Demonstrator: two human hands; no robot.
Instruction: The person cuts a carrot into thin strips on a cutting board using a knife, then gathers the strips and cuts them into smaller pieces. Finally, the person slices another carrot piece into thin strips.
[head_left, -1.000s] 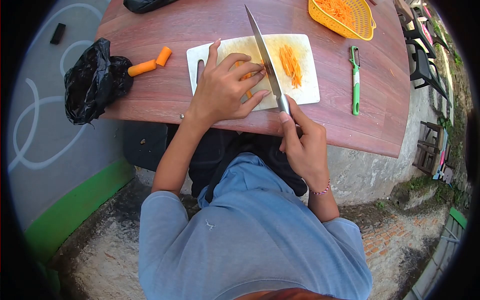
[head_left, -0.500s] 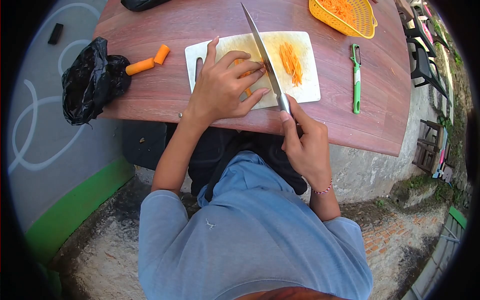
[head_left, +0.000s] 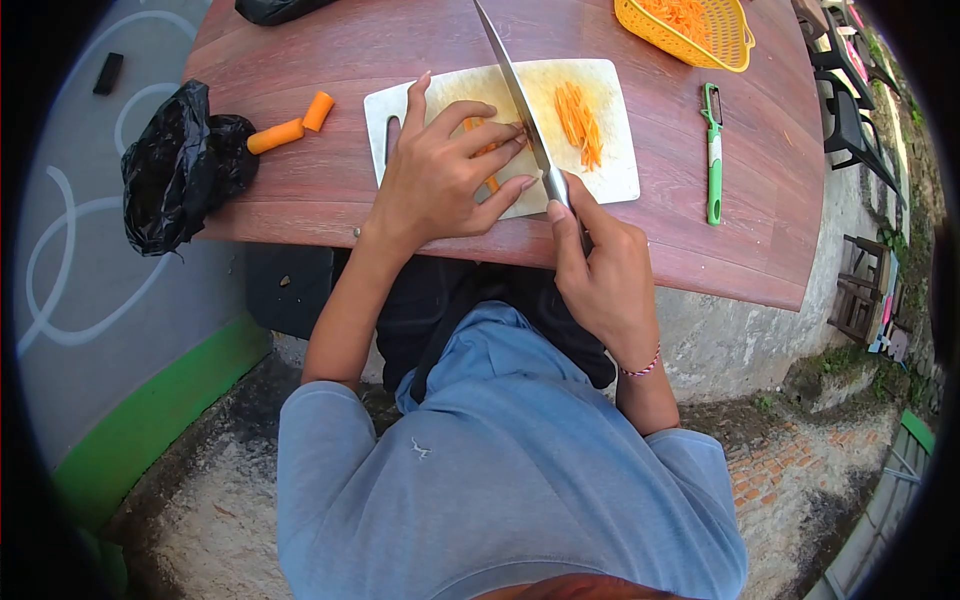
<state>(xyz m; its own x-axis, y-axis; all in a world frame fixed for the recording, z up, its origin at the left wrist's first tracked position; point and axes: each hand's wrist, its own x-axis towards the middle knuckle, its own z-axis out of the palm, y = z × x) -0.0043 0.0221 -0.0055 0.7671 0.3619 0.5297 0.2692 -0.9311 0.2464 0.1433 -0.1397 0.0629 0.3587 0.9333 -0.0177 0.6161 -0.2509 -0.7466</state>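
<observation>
On the cutting board, my left hand presses its fingertips on orange carrot pieces, partly hidden under the fingers. My right hand is wrapped round the handle of a long knife, whose blade points away from me and stands close beside my left fingertips. To the right of the blade, thin carrot strips lie in a small pile on the board.
Two carrot chunks lie left of the board, next to a black plastic bag at the table's edge. A green peeler lies to the right. A yellow basket with shredded carrot stands at the far right.
The knife and my right hand have shifted slightly left, towards my left fingertips. My left hand keeps its place on the carrot pieces.
</observation>
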